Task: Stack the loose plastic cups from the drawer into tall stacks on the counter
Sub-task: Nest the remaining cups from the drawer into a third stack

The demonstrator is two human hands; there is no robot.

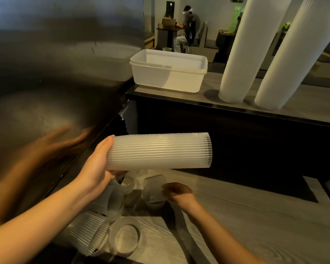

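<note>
Stainless panel [46, 73] at left; it takes no part in the task.

Left hand [97, 168]: fingers wrapped round the left end of the held stack [160, 151], a nested run of ribbed plastic cups lying level above the drawer [156, 237]. Its right end is unsupported.
- Risk: with the grip at one end only, a tilt could let the outer cups slide off into the drawer.

Loose cups [112, 204] lie in the drawer below, tipped at mixed angles.
- Count: at least five; overlap and gloom prevent an exact figure.

Right hand [177, 193]: fingers curled against the wall of a single cup [154, 187] in the drawer. It is blurred, so firmness of hold can't be judged.
- Risk: thin ribbed walls could seat crooked and jam if the cup is pushed on off-axis.

Far side, on the counter [208, 88]: white tubs [168, 77].
- Count: two, nested.

Further right: tall stacks [250, 54], standing close together; tops out of view.
- Count: two.
- Risk: a knock while setting down the held stack could topple either into its neighbour.
</note>
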